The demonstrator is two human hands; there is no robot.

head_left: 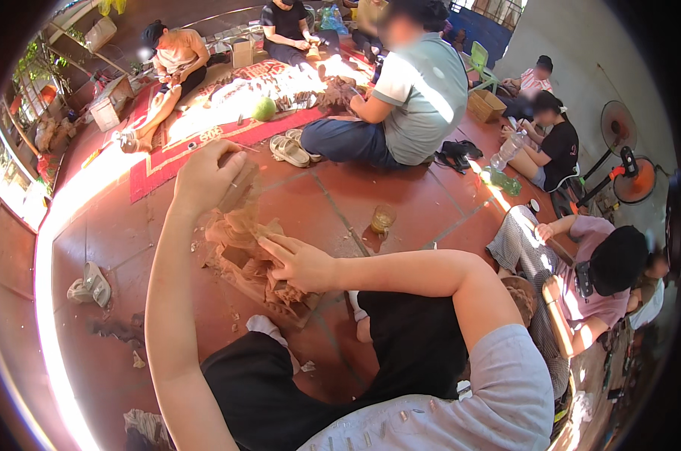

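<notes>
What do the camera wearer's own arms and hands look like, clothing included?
Left hand and right hand: no gloves or watches visible. Both forearms are bare. A loose, light grey short sleeve covers the right upper arm; the left sleeve isn't visible.

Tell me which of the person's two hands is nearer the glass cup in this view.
The right hand, laid against the brown carved piece. The left hand is higher in the picture, farther left of the glass cup.
</notes>
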